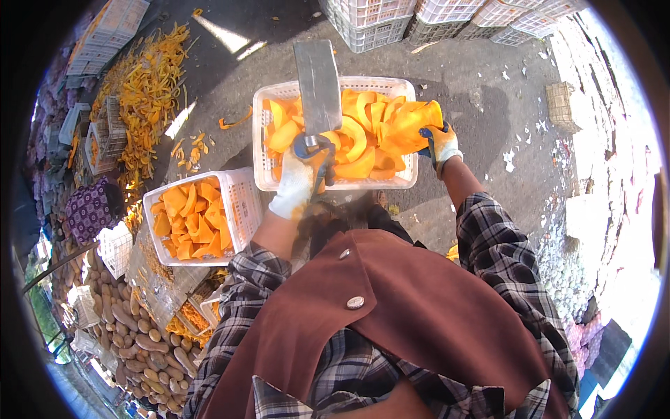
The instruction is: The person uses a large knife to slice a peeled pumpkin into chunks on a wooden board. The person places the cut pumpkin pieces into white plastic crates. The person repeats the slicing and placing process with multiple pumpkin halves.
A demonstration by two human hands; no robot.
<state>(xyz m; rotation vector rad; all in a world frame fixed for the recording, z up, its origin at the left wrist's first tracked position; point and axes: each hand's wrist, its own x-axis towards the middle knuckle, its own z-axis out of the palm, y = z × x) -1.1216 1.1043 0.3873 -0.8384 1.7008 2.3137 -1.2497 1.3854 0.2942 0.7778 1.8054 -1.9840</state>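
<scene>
My left hand (303, 173), in a white glove with a dark palm coating, grips the handle of a broad cleaver (318, 86). Its blade points away from me over a white plastic crate (335, 185) filled with cut orange pumpkin pieces (356, 166). At the crate's right end, my right hand (441, 144), gloved likewise, holds a large peeled pumpkin chunk (411, 125) above the other pieces. The blade and the chunk are apart. A second white crate (242, 209) of pumpkin pieces (191, 220) stands to the left, near my left forearm.
Heaped orange peelings (152, 99) lie at the upper left. Stacked plastic crates (366, 26) stand beyond the work crate. Many whole unpeeled pumpkins (141, 335) cover the ground at lower left. A person in a purple patterned garment (91, 212) is at the left. Paper scraps (509, 160) litter the floor.
</scene>
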